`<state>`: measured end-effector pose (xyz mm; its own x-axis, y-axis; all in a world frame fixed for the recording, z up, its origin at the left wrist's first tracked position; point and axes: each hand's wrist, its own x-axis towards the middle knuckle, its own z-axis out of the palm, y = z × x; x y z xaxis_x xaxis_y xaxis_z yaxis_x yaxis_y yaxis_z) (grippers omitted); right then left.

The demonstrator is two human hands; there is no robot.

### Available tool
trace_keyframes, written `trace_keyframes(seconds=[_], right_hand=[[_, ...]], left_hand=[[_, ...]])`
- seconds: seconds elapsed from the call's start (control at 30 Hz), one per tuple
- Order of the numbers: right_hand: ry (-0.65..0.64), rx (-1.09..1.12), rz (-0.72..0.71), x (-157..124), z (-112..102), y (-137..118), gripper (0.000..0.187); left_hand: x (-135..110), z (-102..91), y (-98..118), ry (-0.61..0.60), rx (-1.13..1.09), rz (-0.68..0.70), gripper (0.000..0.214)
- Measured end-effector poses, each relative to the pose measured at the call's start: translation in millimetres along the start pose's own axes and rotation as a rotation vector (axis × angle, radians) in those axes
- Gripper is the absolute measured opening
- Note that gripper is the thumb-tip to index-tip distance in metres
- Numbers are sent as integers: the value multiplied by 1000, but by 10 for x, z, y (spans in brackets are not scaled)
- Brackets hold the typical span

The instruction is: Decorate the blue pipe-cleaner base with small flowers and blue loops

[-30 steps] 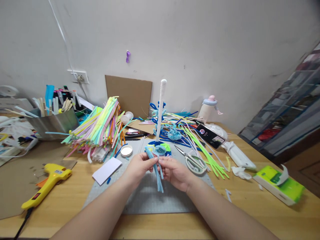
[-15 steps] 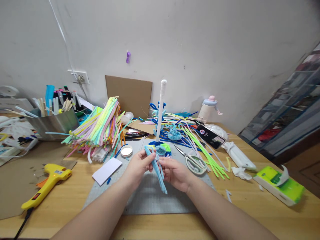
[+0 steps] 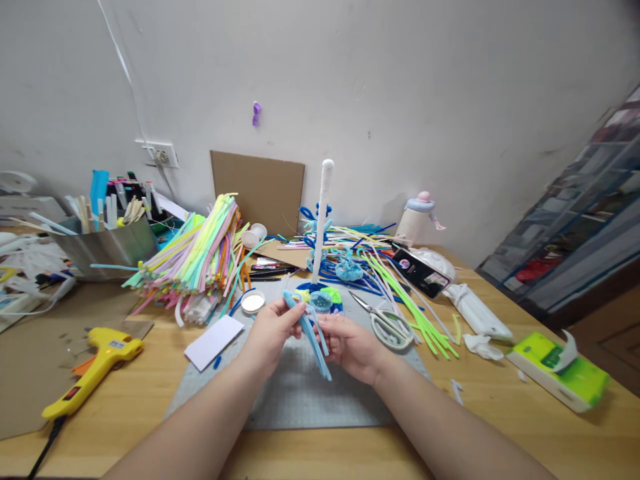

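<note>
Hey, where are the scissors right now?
In the head view, the scissors lie on the right side of the grey mat, between the right hand and the bright green strips.

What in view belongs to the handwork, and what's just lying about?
Belongs, it seems:
light-blue fuzzy stems, pinched by left hand and right hand
flat grey gridded mat beneath the hands
silver-bladed scissors with pale-green handles, perhaps

Probably just lying about:
yellow plastic glue gun
lime-and-white pack
cream bottle with blue-and-pink lid
black phone
</note>
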<state>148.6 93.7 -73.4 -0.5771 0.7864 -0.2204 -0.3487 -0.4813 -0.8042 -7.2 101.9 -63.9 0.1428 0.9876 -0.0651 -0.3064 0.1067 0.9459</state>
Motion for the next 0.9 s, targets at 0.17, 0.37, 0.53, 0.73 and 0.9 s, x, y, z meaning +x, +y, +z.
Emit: trace_keyframes(seconds=[0.17,0.37,0.53,0.73,0.9], right_hand=[[3,-25,5,1,3,30,15],[31,-34,26,4,-5,44,14],[23,-53,19,2,4,42,13],[32,-16,26,-5,26,30,16],[15,-46,26,-14,33,17,14]], left_hand=[[4,20,-19,-14,100,71,23],[-9,34,-26,-28,133,70,24],[-35,62,2,-27,179,66,24],[-42,62,9,-22,191,67,25],[-51,69,17,-33,204,60,24]])
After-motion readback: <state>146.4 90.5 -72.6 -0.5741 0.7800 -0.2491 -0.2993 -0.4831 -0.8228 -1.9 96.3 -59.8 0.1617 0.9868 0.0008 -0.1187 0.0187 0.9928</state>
